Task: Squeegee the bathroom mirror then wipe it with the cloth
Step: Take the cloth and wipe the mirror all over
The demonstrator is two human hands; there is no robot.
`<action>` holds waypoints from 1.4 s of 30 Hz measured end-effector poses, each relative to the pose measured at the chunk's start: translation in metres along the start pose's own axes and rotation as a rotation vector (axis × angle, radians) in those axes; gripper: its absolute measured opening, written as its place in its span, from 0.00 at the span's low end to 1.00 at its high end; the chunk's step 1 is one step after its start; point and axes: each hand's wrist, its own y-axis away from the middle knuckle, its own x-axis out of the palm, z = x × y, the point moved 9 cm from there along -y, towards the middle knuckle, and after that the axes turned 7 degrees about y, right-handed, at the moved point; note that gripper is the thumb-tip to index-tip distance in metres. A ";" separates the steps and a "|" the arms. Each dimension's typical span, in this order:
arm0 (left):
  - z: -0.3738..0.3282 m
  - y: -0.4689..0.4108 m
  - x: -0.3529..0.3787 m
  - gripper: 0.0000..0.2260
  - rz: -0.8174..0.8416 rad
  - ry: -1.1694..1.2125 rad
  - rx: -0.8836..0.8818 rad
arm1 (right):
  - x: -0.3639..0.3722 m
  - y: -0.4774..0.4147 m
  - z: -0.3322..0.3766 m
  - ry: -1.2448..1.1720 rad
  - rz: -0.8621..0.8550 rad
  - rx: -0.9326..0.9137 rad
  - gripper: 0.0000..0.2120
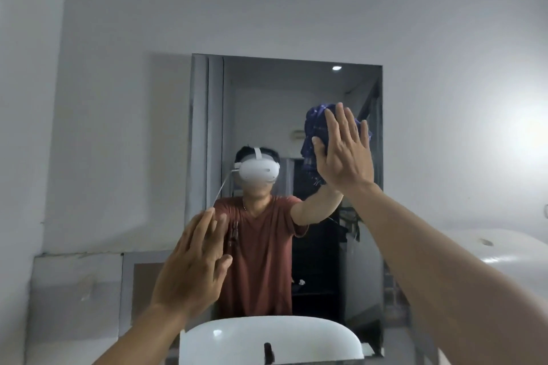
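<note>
While the right hand (344,151) presses the dark blue cloth (314,127) flat against the upper right part of the mirror (261,92), fingers spread wide and the palm pinning it rather than gripping, the cloth hangs bunched below and to the left of the palm. That is the main risk, as I judge it — with nothing pinched, a fast stroke could let the cloth slide out from under the palm and drop toward the basin (267,335) below. Bare fingertips overlapping the cloth's edge could also touch the glass and leave smears on a part already wiped. The left hand (192,267) is raised near the mirror's lower left, fingers open and loosely together, holding nothing; whether it touches the glass I cannot tell — if it does, it may mark it too.

Counted: one mirror, one cloth, two hands, one white basin at the bottom edge. No squeegee is in view, so the squeegee step looks done and the wiping is under way.
</note>
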 end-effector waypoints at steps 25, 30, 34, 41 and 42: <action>-0.010 0.042 0.029 0.34 0.114 0.069 -0.034 | 0.012 0.054 0.077 0.017 0.044 -0.086 0.32; -0.006 0.045 0.030 0.38 0.124 0.095 -0.066 | 0.010 0.035 0.150 -0.027 0.050 -0.268 0.31; -0.004 0.047 0.032 0.36 0.138 0.070 -0.072 | 0.013 0.038 0.199 -0.017 0.053 -0.433 0.28; -0.005 0.046 0.027 0.37 0.138 0.084 -0.070 | 0.032 0.080 0.218 -0.022 0.146 -0.793 0.32; -0.005 0.047 0.028 0.38 0.136 0.098 -0.062 | 0.034 0.088 0.213 -0.023 0.163 -0.814 0.32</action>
